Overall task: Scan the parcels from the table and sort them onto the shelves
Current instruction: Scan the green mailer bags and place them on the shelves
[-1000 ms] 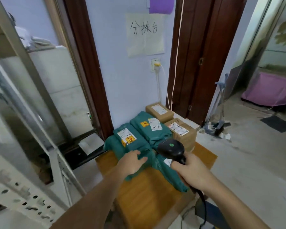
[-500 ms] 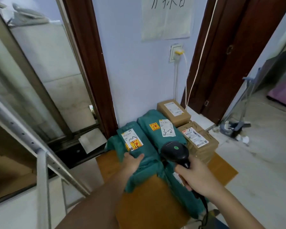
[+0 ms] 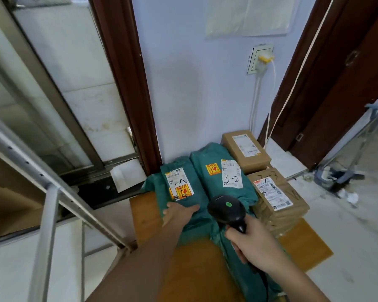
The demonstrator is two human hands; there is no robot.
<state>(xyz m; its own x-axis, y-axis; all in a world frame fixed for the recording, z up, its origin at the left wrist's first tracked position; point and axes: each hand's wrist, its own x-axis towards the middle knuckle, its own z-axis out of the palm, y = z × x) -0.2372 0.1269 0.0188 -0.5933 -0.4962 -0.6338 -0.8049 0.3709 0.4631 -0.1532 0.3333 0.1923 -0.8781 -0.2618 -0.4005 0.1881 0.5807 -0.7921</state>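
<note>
Resting flat, fingers spread, left hand (image 3: pixel 179 211) presses green parcel (image 3: pixel 181 192); right hand (image 3: pixel 252 245) grips scanner (image 3: pixel 226 209).

Left hand (image 3: pixel 179 212) lies flat on a green parcel (image 3: pixel 179 192) — right hand (image 3: pixel 252 245) holds the scanner (image 3: pixel 226 209) above the surface (image 3: pixel 143 214).

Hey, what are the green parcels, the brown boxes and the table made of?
The green parcels look like soft plastic mailer bags: matte, wrinkled film that sags at the edges. The brown boxes look like cardboard, plain kraft with sharp folded corners; the nearer one seems wrapped in clear tape. The table looks like wood or wood-grain laminate, orange-brown and smooth.
</note>
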